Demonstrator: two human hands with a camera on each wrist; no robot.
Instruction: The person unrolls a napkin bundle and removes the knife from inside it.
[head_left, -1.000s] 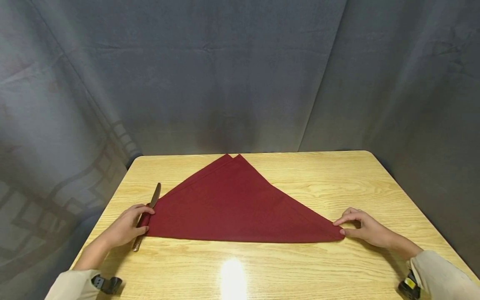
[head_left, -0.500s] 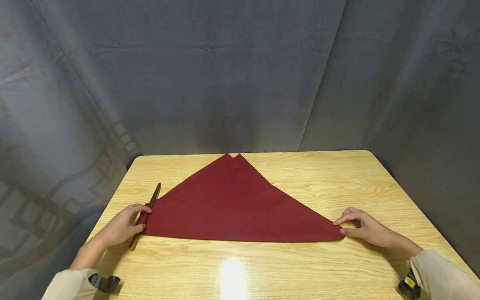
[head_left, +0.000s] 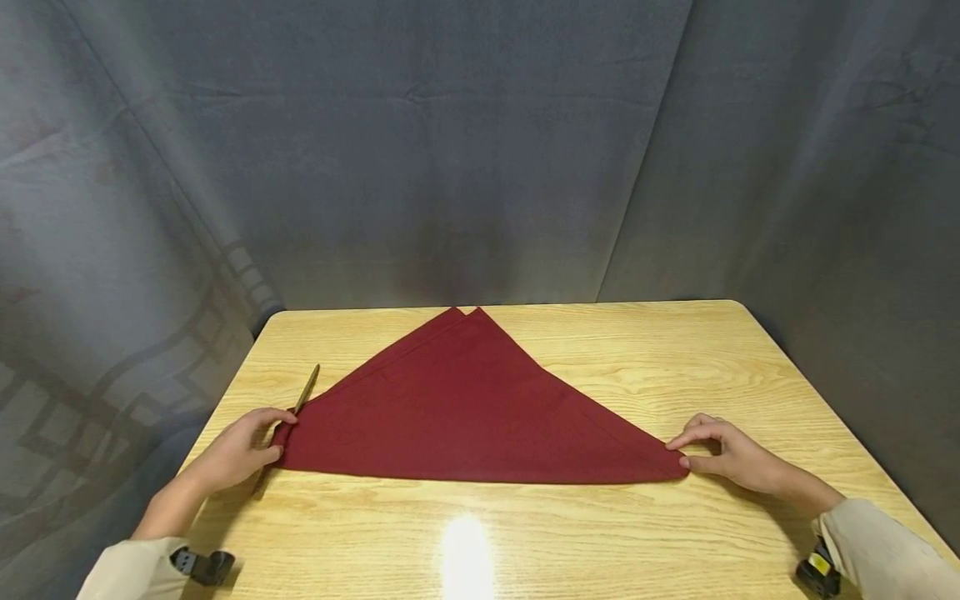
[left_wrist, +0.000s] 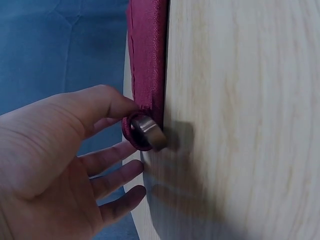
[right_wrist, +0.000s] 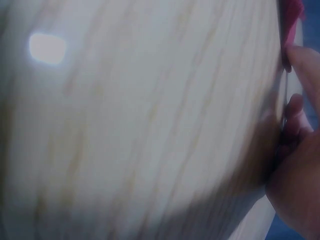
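Red napkin (head_left: 472, 408) lies stretched between both hands' pinching fingers (head_left: 288, 419).

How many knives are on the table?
1. The table knife lies at the napkin's left corner, where the left hand pinches the cloth around its handle. None other shows.

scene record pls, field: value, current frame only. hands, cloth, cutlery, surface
surface: light wooden table, glare spot near the front edge
cloth: dark red napkin folded into a triangle, lying flat, apex pointing away from the person
cutlery: knife at the napkin's left corner; the left wrist view shows the cloth wrapped round its end
left hand: pinches the napkin's left corner against the knife
right hand: pinches the napkin's right corner, thumb and forefinger at the tip
backdrop: grey curtain
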